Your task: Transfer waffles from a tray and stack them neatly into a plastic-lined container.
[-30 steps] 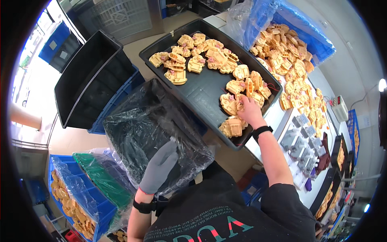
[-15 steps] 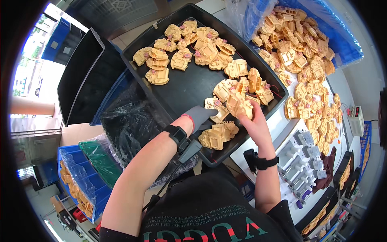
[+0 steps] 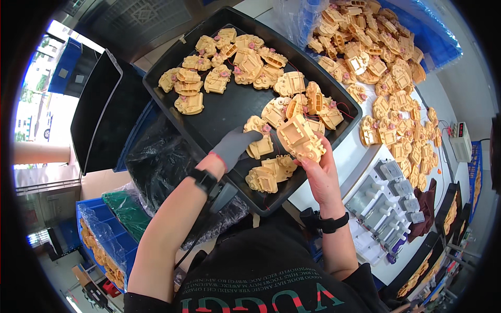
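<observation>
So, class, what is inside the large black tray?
Many tan parts lie in the black tray, some overlapping. Whatever lies directly beneath them is covered and cannot be seen.

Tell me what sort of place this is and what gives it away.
Most likely a factory assembly workshop: a black tray holds many similar tan moulded housings, more are heaped by a blue bin, and a grey jig sits on the white workbench.

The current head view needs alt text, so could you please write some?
A person's bare right hand holds a tan part over a black tray of similar parts, while the gray-gloved left hand touches another part.
</observation>
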The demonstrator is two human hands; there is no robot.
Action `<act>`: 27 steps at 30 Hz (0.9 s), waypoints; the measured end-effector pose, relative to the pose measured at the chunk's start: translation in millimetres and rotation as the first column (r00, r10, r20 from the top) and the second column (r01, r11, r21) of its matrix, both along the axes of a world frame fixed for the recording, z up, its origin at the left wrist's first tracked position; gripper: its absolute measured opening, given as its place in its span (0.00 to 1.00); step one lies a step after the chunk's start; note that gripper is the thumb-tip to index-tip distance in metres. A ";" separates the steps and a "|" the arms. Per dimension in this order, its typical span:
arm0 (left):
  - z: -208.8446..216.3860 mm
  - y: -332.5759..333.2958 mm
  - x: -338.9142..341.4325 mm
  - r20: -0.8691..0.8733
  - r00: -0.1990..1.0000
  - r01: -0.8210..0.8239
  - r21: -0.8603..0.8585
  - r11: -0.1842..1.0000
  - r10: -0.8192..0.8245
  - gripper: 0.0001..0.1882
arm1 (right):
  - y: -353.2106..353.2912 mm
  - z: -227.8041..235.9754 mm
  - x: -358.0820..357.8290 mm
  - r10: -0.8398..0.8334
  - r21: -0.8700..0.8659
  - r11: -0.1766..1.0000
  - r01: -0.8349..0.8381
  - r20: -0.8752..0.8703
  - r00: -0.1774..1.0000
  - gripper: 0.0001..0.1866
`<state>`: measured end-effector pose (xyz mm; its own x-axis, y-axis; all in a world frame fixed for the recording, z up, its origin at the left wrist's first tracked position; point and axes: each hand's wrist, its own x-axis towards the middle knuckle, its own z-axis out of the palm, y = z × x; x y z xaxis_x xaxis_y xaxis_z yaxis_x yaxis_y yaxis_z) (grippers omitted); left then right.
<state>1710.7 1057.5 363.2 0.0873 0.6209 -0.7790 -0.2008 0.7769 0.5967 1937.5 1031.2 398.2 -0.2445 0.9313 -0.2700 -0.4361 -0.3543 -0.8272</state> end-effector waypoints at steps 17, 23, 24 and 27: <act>66.5 -266.9 -118.4 0.667 0.643 -0.692 0.294 0.660 0.377 0.31 | -101.3 63.7 -135.0 0.616 0.027 0.785 -0.619 0.079 0.784 0.27; 42.5 -316.2 -138.2 0.466 0.791 -0.604 0.490 0.628 0.397 0.31 | -142.7 71.2 -206.9 0.720 -0.068 0.527 -0.847 0.566 0.402 0.22; 40.6 -319.4 -139.8 0.496 0.746 -0.656 0.434 0.618 0.445 0.29 | -148.1 77.2 -216.2 0.700 -0.100 0.527 -0.844 0.614 0.365 0.23; 28.0 -327.2 -146.2 0.622 0.649 -0.726 0.335 0.600 0.438 0.24 | -161.2 69.5 -227.8 0.662 -0.168 0.491 -0.855 0.710 0.240 0.25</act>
<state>1564.4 730.3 391.2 -0.2175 0.9322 -0.2894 -0.8300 -0.0206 0.5574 1709.7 870.0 467.8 -0.7305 0.4484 -0.5151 0.5789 0.0065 -0.8154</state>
